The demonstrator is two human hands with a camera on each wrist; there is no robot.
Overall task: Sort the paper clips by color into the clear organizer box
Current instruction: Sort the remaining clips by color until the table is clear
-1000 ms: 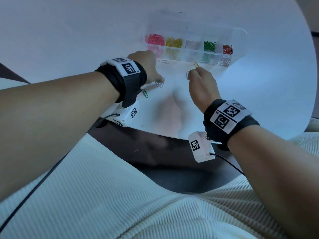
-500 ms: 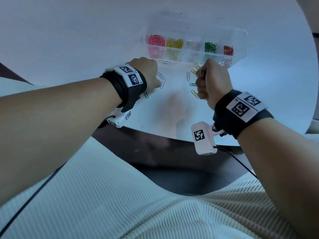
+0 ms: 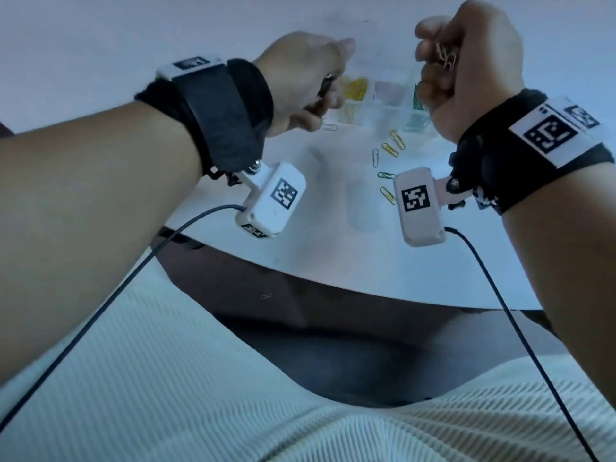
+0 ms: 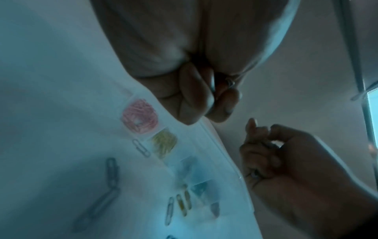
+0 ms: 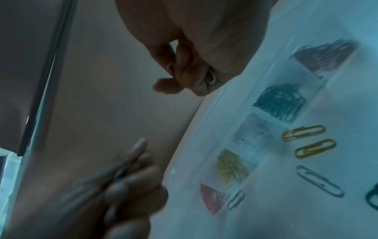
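Your right hand pinches a few clips above the box. Your left hand curls on a clip too. Most clips sit sorted; several loose clips wait on the surface.

No readable text or numbers anywhere; the wrist bands carry only square black-and-white markers

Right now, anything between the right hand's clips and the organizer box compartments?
Nothing visible. The right hand grips a few paper clips, raised above the clear organizer box. No lid shows over the compartments. The left hand is raised off to the side, near the yellow compartment.
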